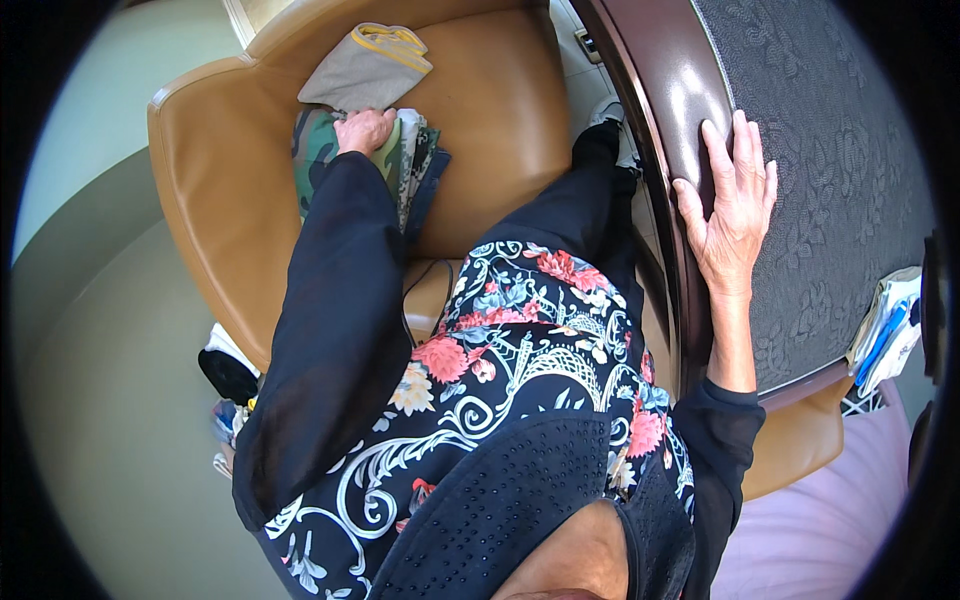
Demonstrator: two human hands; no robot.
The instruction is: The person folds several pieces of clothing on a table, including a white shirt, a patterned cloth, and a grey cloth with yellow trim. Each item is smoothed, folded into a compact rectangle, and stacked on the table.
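Note:
My left hand (365, 132) is at the upper left, its fingers curled over the top edge of a stack of folded camouflage cloth (315, 142). The fingertips are hidden. Several folded fabrics in green, white and dark blue show along the stack's right side. Just above, a folded gray cloth with yellow trim (367, 69) lies on the tan leather chair seat (495, 97). My right hand (731, 202) rests palm down with spread fingers on a table, across its glossy dark rim (679, 82) and gray patterned covering (832, 172).
A pile of folded cloths with a blue item (889, 337) sits at the table's lower right corner. Another tan chair (799, 442) stands below the table beside pinkish fabric (817, 525). Black and white items (229, 375) lie left of my arm, beyond the chair's side.

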